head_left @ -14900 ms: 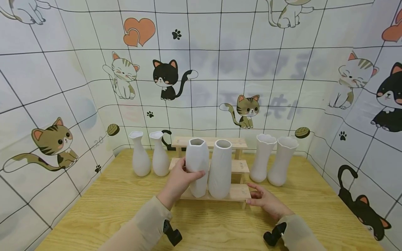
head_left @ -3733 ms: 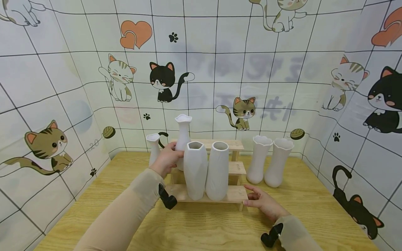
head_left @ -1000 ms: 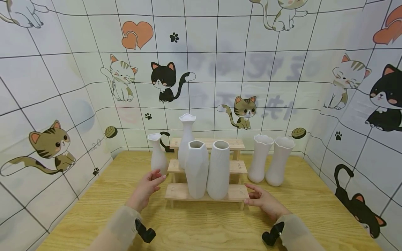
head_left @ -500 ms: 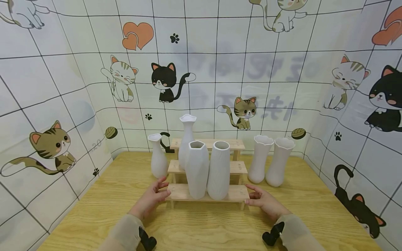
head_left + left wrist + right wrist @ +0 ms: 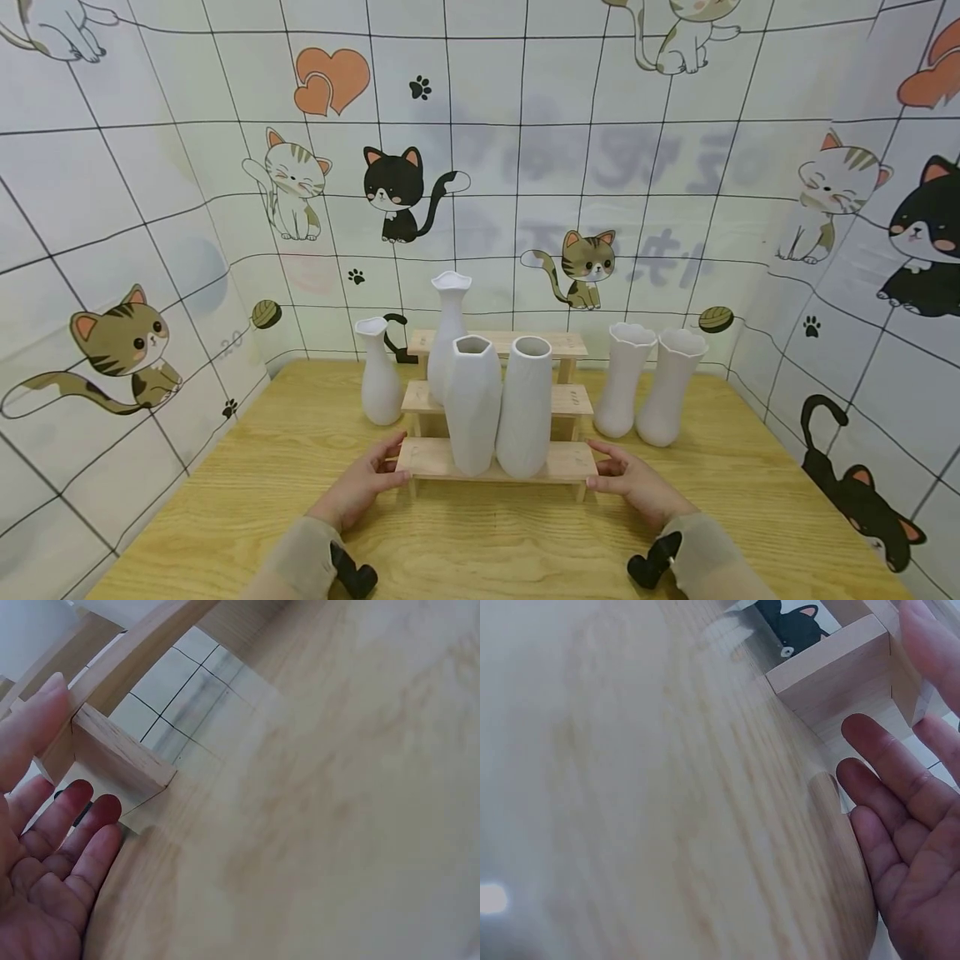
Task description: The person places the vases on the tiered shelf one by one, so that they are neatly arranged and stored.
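While a white wall sheet (image 5: 487,79) printed with cats and squares stands behind, one wooden table (image 5: 480,550) carries one wooden stand (image 5: 573,400) of three shelves. Six white vases can be counted, all upright: two front vases (image 5: 472,417) (image 5: 524,417) side by side on the bottom shelf (image 5: 572,460); one tall narrow-necked vase (image 5: 441,358) on the middle shelf, partly hidden behind them; one similar vase (image 5: 381,383) on the table, left of the stand; two wavy-rimmed vases (image 5: 623,379) (image 5: 670,387) on the table, at its right. The left hand (image 5: 360,487) touches one end of the bottom shelf, and the right hand (image 5: 637,485) the other (with thumb and index finger, in both cases); their remaining fingers are loosely extended. At the two cuffs sit two black pieces (image 5: 352,573) (image 5: 655,560).
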Tool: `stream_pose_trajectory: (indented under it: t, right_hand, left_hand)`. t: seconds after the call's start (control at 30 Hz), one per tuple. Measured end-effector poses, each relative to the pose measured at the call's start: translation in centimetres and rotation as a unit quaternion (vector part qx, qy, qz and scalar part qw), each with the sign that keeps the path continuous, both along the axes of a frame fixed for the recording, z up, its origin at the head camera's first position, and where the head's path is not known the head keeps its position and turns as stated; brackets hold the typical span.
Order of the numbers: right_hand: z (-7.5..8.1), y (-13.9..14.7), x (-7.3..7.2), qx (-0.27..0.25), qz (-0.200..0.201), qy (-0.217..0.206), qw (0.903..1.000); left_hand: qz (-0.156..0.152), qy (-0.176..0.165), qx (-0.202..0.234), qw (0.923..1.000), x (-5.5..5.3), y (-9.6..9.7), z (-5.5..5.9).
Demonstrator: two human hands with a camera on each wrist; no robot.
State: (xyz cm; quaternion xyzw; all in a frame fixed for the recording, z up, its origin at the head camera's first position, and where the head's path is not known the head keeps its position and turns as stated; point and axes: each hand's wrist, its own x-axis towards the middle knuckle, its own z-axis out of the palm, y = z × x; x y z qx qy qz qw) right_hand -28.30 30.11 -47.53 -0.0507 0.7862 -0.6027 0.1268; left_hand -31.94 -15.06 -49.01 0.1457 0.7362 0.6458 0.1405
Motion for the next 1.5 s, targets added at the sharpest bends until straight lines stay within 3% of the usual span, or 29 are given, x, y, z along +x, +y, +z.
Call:
stream_pose_trajectory:
  t: [0.5,0.57,0.7,0.87,1.1,1.23,1.5]
  right_hand:
    - [0.0,0.6,0.3,-0.015,0.034,0.014,0.9992]
    - [0.1,0.8,0.4,-0.016,0.014,0.012,0.9997]
    - [0.6,1.2,0.6,-0.021,-0.082,0.012,0.9964]
    - [1.8,2.2,0.7,-0.009,-0.22,0.035,0.9748]
    - [3.5,3.2,0.3,0.045,-0.373,0.092,0.9222]
    - [4.2,3.6,-0.6,0.04,-0.407,0.104,0.9066]
    - [5.1,3.5,-2.6,-0.002,-0.444,0.095,0.8908]
  left_hand:
    - [-0.003,0.018,0.004,0.9998,0.0,-0.2,-1.0]
    - [-0.002,0.016,0.004,0.9999,0.1,-0.2,-1.1]
    - [0.003,0.008,0.007,0.9999,0.2,-0.1,-1.1]
    - [0.007,0.004,0.007,0.9999,0.3,-0.1,-0.9]
    - [0.006,0.007,0.008,0.9999,0.3,0.0,-0.5]
    - [0.011,0.007,0.003,0.9999,0.3,-0.1,-0.5]
    - [0.012,0.007,0.002,0.9999,0.1,-0.2,-0.6]
